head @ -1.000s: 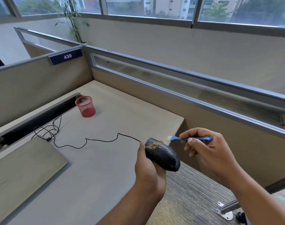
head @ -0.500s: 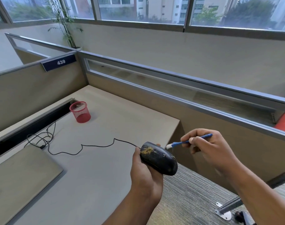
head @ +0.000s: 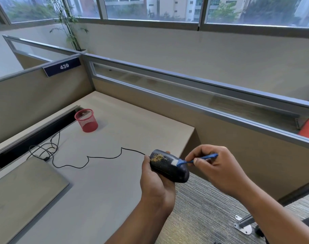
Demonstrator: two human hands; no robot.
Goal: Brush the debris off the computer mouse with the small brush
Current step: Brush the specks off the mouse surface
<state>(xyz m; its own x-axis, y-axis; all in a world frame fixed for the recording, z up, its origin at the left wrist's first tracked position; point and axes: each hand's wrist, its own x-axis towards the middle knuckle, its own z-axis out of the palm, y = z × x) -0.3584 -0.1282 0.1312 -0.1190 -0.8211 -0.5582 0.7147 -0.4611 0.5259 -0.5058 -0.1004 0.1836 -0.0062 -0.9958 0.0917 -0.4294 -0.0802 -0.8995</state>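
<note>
Brush now atop mouse in left hand

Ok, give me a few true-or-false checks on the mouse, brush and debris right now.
1. The left hand grips the mouse. True.
2. The right hand pinches the blue brush. True.
3. The mouse is clean. False: yellowish debris sits near its cable end.
4. The bristles are in the debris. False: they sit further back on the mouse, apart from it.
5. The red mesh cup lies tipped over. False: it stands upright on the desk.
</note>
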